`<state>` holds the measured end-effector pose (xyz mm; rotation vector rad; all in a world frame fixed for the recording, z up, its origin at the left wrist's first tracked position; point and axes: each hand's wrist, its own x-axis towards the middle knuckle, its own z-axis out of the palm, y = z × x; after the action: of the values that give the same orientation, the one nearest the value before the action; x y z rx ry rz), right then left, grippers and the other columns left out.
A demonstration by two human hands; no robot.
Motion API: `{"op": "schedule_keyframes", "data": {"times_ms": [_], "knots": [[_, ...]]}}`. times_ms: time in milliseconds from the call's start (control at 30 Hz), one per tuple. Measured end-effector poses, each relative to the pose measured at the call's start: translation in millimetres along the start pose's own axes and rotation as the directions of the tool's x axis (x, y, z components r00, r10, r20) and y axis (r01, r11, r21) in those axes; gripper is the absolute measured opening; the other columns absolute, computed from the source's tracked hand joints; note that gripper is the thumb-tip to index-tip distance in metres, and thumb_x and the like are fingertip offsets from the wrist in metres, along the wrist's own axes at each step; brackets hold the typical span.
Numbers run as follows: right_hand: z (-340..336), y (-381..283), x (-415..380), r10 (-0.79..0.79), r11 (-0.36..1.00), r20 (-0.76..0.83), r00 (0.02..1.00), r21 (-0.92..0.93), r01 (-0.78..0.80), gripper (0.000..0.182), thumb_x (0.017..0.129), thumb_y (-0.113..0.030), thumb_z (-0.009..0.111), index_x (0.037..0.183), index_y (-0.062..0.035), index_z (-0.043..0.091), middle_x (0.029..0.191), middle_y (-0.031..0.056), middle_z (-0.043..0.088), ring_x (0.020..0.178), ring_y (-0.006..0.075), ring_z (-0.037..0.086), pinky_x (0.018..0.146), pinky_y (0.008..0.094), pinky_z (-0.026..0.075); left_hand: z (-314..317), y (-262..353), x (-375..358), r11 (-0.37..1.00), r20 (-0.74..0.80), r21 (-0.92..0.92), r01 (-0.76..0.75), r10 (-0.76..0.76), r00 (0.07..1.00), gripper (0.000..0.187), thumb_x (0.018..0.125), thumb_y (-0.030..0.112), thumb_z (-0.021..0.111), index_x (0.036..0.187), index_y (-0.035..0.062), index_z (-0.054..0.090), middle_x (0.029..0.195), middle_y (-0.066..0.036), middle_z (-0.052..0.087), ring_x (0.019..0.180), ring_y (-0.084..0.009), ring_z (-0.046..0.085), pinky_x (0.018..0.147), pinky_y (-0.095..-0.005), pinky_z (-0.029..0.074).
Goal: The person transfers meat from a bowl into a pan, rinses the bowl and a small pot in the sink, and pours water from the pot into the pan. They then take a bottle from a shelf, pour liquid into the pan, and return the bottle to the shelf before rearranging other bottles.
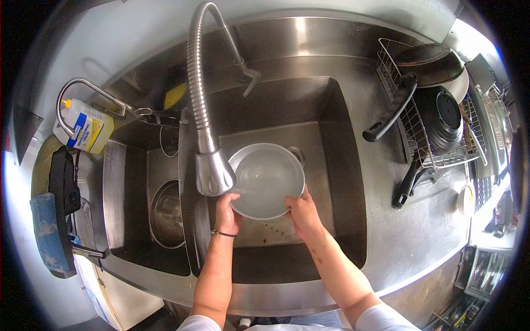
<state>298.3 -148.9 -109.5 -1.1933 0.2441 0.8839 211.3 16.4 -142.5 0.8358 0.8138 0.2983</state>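
A round metal bowl (267, 181) is held by both hands over the right-hand sink basin (331, 182). The left hand (227, 212) is closed on the near-left rim, its grip wrapped over the edge, and the right hand (301, 212) is closed on the near-right rim, thumb laid on the lip. The bowl is tipped slightly toward the person and sits just beside and below the spray head (214, 172) of the flexible hose tap (197, 83). The step in hand is judged to be rinsing. The inside of the bowl appears wet or filled with a shallow layer of water, though glare leaves this uncertain, and no running stream can be made out. The next move would call for a firm two-handed hold while the bowl is tilted, so that any contents are drained into the basin without the rim striking the spray head. In the left basin (130, 209) a steel pot (168, 212) is seen standing, its contents not discernible. On the worktop (419, 226) to the right, a wire drying rack (428, 127) is loaded with dark pans (436, 69). A detergent bottle (85, 128) is stood behind the left basin.
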Motion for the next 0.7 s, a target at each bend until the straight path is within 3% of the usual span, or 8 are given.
{"op": "schedule_keyframes", "data": {"times_ms": [233, 467, 700], "knots": [[0.7, 1.1, -0.1, -0.005, 1.000, -0.028, 1.000, -0.006, 0.005, 0.063, 0.074, -0.004, 0.047, 0.134, -0.0079, 0.031, 0.109, 0.0114, 0.048, 0.090, 0.0178, 0.046, 0.074, 0.0333, 0.042, 3.4, 1.0, -0.9, 1.000, 0.001, -0.020, 0.000, 0.000, 1.000, 0.034, 0.072, 0.018, 0.052, 0.102, 0.0021, 0.056, 0.100, -0.009, 0.060, 0.096, -0.0248, 0.056, 0.087, -0.0382, 0.044], [1.6, 1.7, -0.2, -0.024, 1.000, -0.031, 0.999, 0.017, 0.024, 0.063, 0.073, -0.004, 0.047, 0.134, -0.0079, 0.030, 0.110, 0.0118, 0.047, 0.090, 0.0183, 0.046, 0.075, 0.0338, 0.042, -0.1, -0.6, 1.7, 1.000, 0.020, -0.020, 0.018, -0.018, 1.000, 0.037, 0.071, 0.018, 0.053, 0.104, 0.0020, 0.055, 0.102, -0.010, 0.059, 0.097, -0.0250, 0.055, 0.088, -0.0386, 0.043], [1.1, -1.1, -1.6, 0.002, 1.000, -0.011, 1.000, 0.006, -0.002, 0.069, 0.072, -0.004, 0.046, 0.138, -0.0093, 0.025, 0.117, 0.0145, 0.043, 0.100, 0.0233, 0.045, 0.086, 0.0395, 0.041, 3.8, 2.7, -2.3, 0.999, 0.022, -0.019, 0.027, -0.026, 0.999, 0.036, 0.070, 0.017, 0.053, 0.103, 0.0022, 0.055, 0.102, -0.010, 0.058, 0.097, -0.0249, 0.055, 0.089, -0.0386, 0.043]]}}
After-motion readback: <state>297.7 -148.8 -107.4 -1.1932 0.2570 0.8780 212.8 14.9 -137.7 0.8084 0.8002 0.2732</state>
